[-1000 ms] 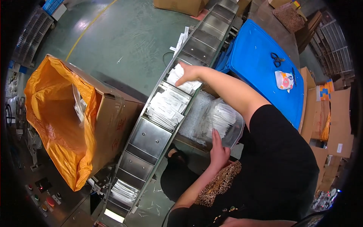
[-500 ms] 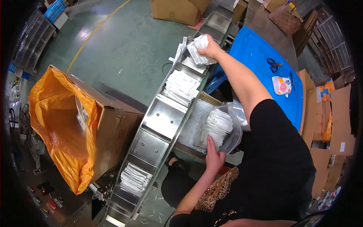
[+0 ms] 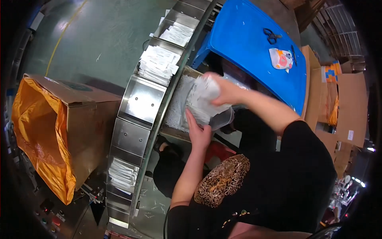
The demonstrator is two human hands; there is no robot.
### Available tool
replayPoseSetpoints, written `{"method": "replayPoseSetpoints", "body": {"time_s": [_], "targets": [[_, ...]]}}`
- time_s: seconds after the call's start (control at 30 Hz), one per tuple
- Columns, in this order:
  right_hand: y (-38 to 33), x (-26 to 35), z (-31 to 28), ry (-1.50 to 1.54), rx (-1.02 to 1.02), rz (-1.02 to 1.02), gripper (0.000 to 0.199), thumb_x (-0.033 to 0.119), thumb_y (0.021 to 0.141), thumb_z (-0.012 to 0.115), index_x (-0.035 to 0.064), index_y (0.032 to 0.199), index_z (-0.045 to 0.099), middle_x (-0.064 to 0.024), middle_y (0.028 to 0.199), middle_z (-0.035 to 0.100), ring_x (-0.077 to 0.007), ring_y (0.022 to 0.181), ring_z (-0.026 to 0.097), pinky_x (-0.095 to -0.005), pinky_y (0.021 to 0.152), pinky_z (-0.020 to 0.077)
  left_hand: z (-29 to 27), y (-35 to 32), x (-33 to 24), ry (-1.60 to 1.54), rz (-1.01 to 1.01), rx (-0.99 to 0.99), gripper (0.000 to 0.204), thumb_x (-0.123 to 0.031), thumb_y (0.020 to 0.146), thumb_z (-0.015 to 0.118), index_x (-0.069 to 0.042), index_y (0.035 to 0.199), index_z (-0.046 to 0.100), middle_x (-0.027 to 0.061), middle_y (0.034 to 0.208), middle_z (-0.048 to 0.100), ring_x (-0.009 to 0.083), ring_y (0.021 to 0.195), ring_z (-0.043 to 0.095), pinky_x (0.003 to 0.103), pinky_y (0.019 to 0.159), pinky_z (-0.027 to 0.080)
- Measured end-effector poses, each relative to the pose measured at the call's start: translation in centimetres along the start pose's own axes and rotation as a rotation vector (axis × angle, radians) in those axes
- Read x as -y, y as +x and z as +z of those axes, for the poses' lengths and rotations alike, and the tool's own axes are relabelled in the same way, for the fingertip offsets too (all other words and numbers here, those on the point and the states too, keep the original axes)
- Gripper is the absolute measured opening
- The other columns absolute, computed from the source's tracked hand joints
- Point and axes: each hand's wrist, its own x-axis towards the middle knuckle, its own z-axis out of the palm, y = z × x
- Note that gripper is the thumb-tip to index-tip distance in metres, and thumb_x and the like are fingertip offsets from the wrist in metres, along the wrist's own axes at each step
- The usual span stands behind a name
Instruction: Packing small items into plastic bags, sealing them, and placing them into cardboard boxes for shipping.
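- A bundle of white packets (image 3: 205, 91) is held up in the right hand (image 3: 227, 91), whose fingers and thumb are closed on its right side; both are blurred.
- The bundle is over a clear plastic bin (image 3: 223, 119), between the conveyor's right edge and the near edge of the blue worktop (image 3: 238, 40).
- Its broad face is tilted upward; the blur hides which way its long axis runs.
- The left hand (image 3: 199, 135) lies at the bin's near-left side, index finger stretched away from the body and thumb spread; I cannot tell whether it grips the wall.
- Packets in the bin (image 3: 197, 114) stand close together, thin edges up, just below the bundle.
- Beside and partly beneath the bin, an open cardboard box (image 3: 175, 133) holds white shreds (image 3: 177, 104).
- The hands have a narrow gap to work in, hemmed by the conveyor's edge and the worktop's left corner.
- On the conveyor (image 3: 131, 137), packet stacks fill a far compartment (image 3: 178, 34), the next one (image 3: 159, 63) and a near one (image 3: 123, 174); the near stack's packets lie roughly crosswise.
- Scissors (image 3: 271, 37), a printed pouch (image 3: 281, 59) and a slim dark tool (image 3: 294, 55) lie toward the worktop's right edge.
- Left of the conveyor stands a carton (image 3: 91, 127) with an orange liner (image 3: 38, 139).
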Motion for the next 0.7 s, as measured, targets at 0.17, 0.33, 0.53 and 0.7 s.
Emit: {"method": "replayPoseSetpoints", "body": {"time_s": [0.17,0.33,0.53,0.7], "targets": [[1.6,-3.6,1.6,-0.533,-0.032,0.099,0.098,0.036,0.052,0.075,0.0132,0.133,0.025,-0.0176,0.134,0.028,-0.0347,0.123,0.029,-0.0404,0.098,0.0290,1.3,-2.9,-0.3,0.154,0.123,0.095,0.080,-0.003,0.068,0.050,0.002,0.136,0.008,0.0259,0.139,0.013,0.0346,0.130,0.017,0.033,0.102,0.022],[0.1,-2.3,8.9,-0.688,0.075,0.209,0.114,0.049,0.048,0.076,0.0221,0.138,0.013,-0.0132,0.144,0.006,-0.0470,0.127,0.007,-0.0673,0.092,0.0161,1.8,-4.7,0.9,0.247,0.126,0.064,0.083,-0.002,0.068,0.050,0.002,0.136,0.003,0.0269,0.139,0.009,0.0394,0.128,0.016,0.036,0.101,0.024],[-2.0,-2.2,9.6,-0.724,-0.056,0.133,0.106,0.051,0.053,0.072,0.0256,0.138,0.014,-0.0112,0.144,0.004,-0.0482,0.127,0.003,-0.0730,0.088,0.0100,1.3,-4.2,0.6,0.240,0.122,0.034,0.079,-0.004,0.067,0.048,0.003,0.135,0.007,0.0281,0.138,0.012,0.0426,0.125,0.020,0.040,0.095,0.032],[-1.2,3.7,6.4,-0.847,0.294,0.117,0.096,0.048,0.058,0.071,0.0215,0.136,0.023,-0.0122,0.142,0.016,-0.0428,0.128,0.013,-0.0660,0.094,0.0159,0.3,-4.3,1.4,0.149,0.044,0.069,0.080,-0.005,0.069,0.051,0.005,0.134,0.008,0.0282,0.138,0.014,0.0398,0.128,0.016,0.037,0.102,0.023]]}}
